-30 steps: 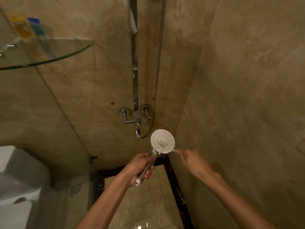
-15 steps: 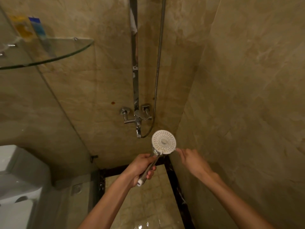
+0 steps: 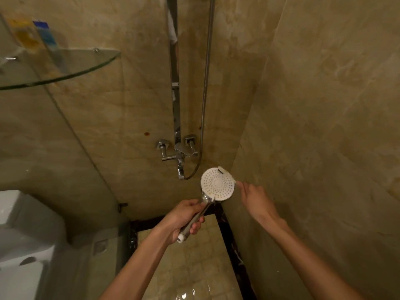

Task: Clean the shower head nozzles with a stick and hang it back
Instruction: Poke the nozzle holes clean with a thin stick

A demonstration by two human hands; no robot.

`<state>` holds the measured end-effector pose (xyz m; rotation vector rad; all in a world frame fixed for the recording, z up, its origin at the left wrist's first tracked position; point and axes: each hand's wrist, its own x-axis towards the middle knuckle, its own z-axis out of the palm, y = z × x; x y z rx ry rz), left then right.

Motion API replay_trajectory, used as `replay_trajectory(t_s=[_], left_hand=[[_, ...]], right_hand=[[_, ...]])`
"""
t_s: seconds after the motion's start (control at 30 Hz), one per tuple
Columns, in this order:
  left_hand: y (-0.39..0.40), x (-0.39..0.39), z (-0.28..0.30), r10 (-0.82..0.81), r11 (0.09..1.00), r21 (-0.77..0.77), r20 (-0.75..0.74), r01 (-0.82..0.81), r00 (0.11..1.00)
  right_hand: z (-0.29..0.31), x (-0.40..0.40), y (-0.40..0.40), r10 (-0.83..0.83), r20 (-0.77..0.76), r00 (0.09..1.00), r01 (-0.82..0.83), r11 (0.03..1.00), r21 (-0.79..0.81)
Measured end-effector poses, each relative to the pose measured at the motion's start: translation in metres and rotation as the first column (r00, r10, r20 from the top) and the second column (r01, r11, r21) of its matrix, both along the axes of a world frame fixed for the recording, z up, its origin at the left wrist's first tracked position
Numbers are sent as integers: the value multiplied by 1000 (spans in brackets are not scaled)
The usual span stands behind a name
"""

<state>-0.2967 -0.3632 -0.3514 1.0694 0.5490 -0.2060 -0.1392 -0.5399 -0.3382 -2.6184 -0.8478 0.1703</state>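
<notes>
- Since a moment ago, the right hand (image 3: 255,198) is sitting a little higher beside the shower head (image 3: 218,184), and the white stick (image 3: 227,172), earlier lying across the middle of the nozzle face, is now reaching over the upper right rim.
- Left hand (image 3: 184,217) is wrapping its fingers around the chrome handle (image 3: 194,220), with the handle's white end poking out below the fist.
- Shower head is being held up in front of the wall corner, its round white nozzle face turned toward the person, just below and right of the tap (image 3: 179,151).
- Right hand is pinching the stick's near end between fingertips at the head's right edge; the stick is blurred, so I cannot tell whether its tip is touching a nozzle.
- Hose (image 3: 205,83) is hanging down the wall and looping under the tap.
- Rail (image 3: 175,72) is running up the wall above the tap.
- Glass shelf (image 3: 65,68) is jutting out at upper left, with yellow and blue items showing blurred behind the glass.
- Toilet tank (image 3: 19,230) is showing at lower left.
- Wet floor tiles (image 3: 186,267) are glinting between the forearms.
</notes>
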Motion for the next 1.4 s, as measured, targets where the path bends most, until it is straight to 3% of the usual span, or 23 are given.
replay_trajectory(t_s=[0.17,0.3,0.5,0.73,1.0,1.17,1.4], left_hand=[[-6,2,-9,4,1000,20,-21,-4,1000],[-5,1,-11,13,1000,16,-21,-12,1000],[-6,3,-7,5,1000,27,-6,-5,1000],[-2,2,-15,42,999,23,-28,-41,999],[-2,-3,-17,41,999,-4,-14,-41,999],[3,-3,-18,43,999,13,-27,-43,999],[-3,-4,-17,11,1000,22,-25,-11,1000]], right_hand=[[0,-19,12,98,-26,995,-98,995,-26],[-4,-24,10,180,79,981,-172,980,-96],[12,3,15,137,120,983,-118,981,-155],[-5,-40,17,172,64,983,-164,979,-122],[14,-15,21,9,-75,997,-15,997,-73],[2,-46,13,180,1,984,-178,973,-150],[16,-2,15,-4,-82,997,-3,997,-77]])
